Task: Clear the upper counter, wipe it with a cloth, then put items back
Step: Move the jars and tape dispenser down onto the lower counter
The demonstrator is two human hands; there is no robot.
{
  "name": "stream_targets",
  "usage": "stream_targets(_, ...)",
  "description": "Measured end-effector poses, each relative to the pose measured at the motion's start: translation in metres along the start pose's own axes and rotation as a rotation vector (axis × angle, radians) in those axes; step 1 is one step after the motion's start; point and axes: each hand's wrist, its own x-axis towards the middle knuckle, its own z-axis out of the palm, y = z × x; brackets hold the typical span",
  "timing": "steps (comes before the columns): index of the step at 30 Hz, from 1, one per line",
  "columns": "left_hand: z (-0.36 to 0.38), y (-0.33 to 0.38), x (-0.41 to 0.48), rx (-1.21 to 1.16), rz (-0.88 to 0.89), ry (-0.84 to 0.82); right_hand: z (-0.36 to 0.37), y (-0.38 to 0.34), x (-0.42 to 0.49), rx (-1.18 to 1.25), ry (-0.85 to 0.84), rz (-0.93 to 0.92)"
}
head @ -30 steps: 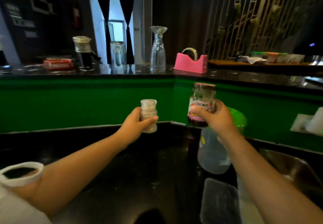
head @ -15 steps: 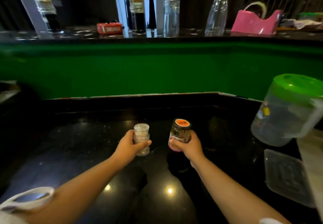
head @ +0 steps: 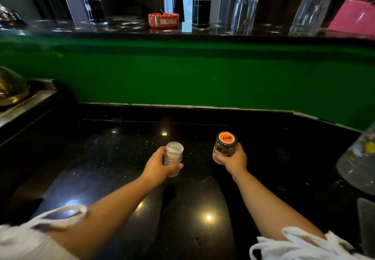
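The left hand (head: 159, 167) is wrapped around a small clear shaker (head: 173, 158), and just to its right the right hand (head: 236, 161) grips an orange-lidded jar (head: 225, 145), both upright over the lower black counter (head: 113, 158); I cannot tell whether their bases touch it. Well beyond both hands, above the green wall, the upper counter (head: 213, 33) carries a red ashtray (head: 163, 20), a dark-filled bottle (head: 200, 10), a clear glass (head: 244, 7), a tilted-looking carafe (head: 310, 12) and a pink tape dispenser (head: 353, 19). Right of the right hand stands a clear pitcher (head: 358, 166).
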Motion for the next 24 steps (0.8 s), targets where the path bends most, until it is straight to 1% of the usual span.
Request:
stream_targets(3, 0.007, -0.003, 0.02, -0.028, -0.07, 0.007, 0.003, 0.003, 0.004, 0.006, -0.004, -0.007)
stream_targets(6, 0.018, -0.007, 0.036, -0.115, -0.162, 0.011, 0.004, 0.005, 0.006, -0.025, -0.007, -0.019)
stream_targets(9, 0.032, -0.012, 0.047, -0.125, -0.191, 0.005, 0.004, 0.008, 0.008, -0.06, 0.013, -0.038)
stream_targets(12, 0.042, -0.016, 0.055, -0.088, -0.193, 0.009, 0.002, 0.009, 0.009, -0.095, 0.002, -0.042)
stream_targets(16, 0.049, -0.018, 0.061, -0.063, -0.144, 0.007, 0.0, 0.01, 0.012, -0.141, -0.015, -0.026)
stream_targets(19, 0.05, -0.02, 0.06, -0.034, -0.139, -0.007, 0.0, 0.011, 0.012, -0.159, -0.033, -0.026)
stream_targets(21, 0.045, -0.022, 0.06, 0.003, -0.137, -0.045, -0.001, 0.01, 0.013, -0.162, -0.046, -0.02)
stream_targets(24, 0.032, -0.016, 0.058, 0.109, -0.126, -0.16, -0.005, 0.005, 0.016, -0.197, -0.095, 0.004)
